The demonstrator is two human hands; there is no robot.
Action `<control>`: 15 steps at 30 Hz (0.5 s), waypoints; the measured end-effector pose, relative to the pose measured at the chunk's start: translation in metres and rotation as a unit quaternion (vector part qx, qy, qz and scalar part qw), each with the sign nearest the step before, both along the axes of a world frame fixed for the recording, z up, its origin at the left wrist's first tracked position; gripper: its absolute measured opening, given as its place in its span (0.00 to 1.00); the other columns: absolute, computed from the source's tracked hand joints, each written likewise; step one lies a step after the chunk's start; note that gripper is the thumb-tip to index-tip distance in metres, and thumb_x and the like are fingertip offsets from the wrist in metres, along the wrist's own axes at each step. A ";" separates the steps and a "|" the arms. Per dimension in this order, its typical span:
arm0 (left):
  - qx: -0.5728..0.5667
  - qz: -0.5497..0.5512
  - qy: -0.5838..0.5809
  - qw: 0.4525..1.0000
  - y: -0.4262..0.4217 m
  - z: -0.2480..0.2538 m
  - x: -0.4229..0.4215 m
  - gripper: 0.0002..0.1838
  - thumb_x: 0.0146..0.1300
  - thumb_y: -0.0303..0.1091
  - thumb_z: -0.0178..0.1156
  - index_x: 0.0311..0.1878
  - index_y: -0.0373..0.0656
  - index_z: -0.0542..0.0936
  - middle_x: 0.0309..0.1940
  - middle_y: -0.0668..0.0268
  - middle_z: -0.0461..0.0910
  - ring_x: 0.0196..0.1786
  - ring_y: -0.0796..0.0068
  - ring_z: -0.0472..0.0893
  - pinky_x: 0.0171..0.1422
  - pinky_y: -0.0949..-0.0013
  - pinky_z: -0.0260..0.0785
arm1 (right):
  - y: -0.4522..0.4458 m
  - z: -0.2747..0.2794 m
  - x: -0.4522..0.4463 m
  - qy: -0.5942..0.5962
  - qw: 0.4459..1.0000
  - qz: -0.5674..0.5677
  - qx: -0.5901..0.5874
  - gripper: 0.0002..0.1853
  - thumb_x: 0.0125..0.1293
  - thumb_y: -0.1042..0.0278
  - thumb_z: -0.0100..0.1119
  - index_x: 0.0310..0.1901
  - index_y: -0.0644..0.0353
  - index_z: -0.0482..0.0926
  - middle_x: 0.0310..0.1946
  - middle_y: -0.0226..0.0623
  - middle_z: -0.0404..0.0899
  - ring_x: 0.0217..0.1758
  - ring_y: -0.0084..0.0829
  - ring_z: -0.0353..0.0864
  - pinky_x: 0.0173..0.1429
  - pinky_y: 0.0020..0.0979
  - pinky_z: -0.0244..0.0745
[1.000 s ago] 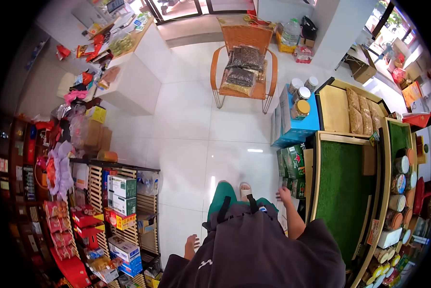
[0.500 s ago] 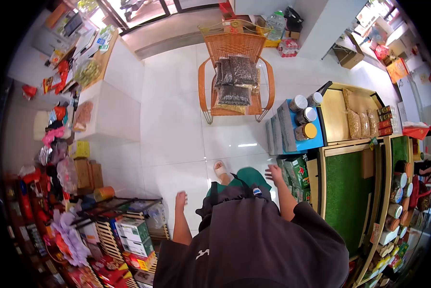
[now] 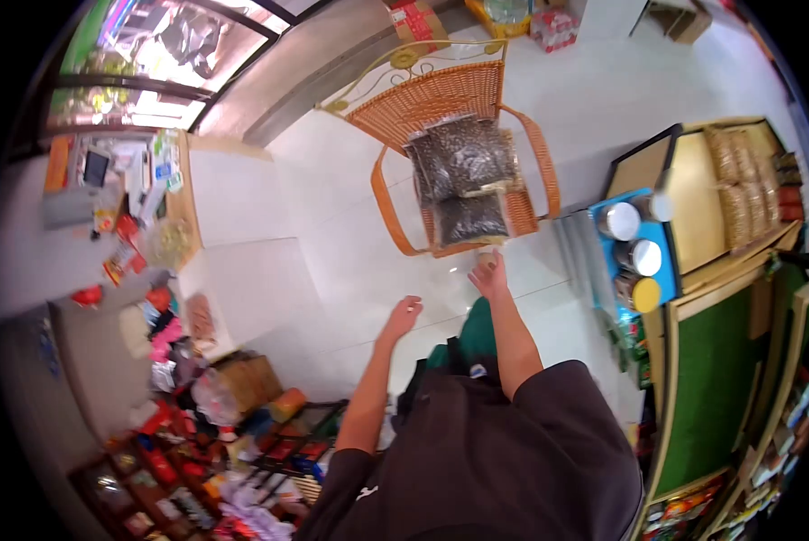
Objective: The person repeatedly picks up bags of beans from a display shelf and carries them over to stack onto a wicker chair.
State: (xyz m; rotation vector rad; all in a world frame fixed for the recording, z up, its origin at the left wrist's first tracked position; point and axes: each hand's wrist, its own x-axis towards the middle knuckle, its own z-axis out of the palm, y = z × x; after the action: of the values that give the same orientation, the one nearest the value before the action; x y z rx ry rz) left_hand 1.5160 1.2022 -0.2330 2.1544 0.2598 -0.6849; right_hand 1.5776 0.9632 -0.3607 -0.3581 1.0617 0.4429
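A woven orange-brown chair with a gold metal top rail stands in front of me. Several clear bags of dark, small pieces lie stacked on its seat. The nearest dark bag rests at the front, with a yellowish bag partly hidden beneath the stack. My right hand is stretched out just before the seat's front edge, fingers apart and holding nothing; whether a fingertip touches a bag I cannot tell. Lower and to the left, my left hand is empty, its fingers loosely bent and apart.
Lidded jars stand on a blue surface at the right, beside a wooden tray holding bags of light-coloured goods. A white counter is at the left. Cluttered shelves fill the lower left; cartons sit behind the chair.
The view has turned and come closer to the chair. Both my hands have moved forward, the right one up to the seat's front edge. The bags still lie on the chair.
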 end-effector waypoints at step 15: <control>0.012 -0.091 0.135 0.987 -0.044 0.010 0.143 0.15 0.65 0.37 0.54 0.52 0.42 0.74 0.43 0.57 0.79 0.47 0.62 0.78 0.53 0.67 0.69 | 0.055 -0.019 0.112 0.088 0.971 -0.052 -0.217 0.37 0.42 0.63 0.78 0.54 0.66 0.70 0.48 0.38 0.75 0.49 0.34 0.76 0.51 0.34 0.73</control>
State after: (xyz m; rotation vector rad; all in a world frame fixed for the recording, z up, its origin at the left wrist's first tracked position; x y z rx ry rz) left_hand 1.6592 1.1585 -0.2232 2.1243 0.2150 -1.0866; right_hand 1.6892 1.0184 -0.3794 -0.6550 1.3462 0.1447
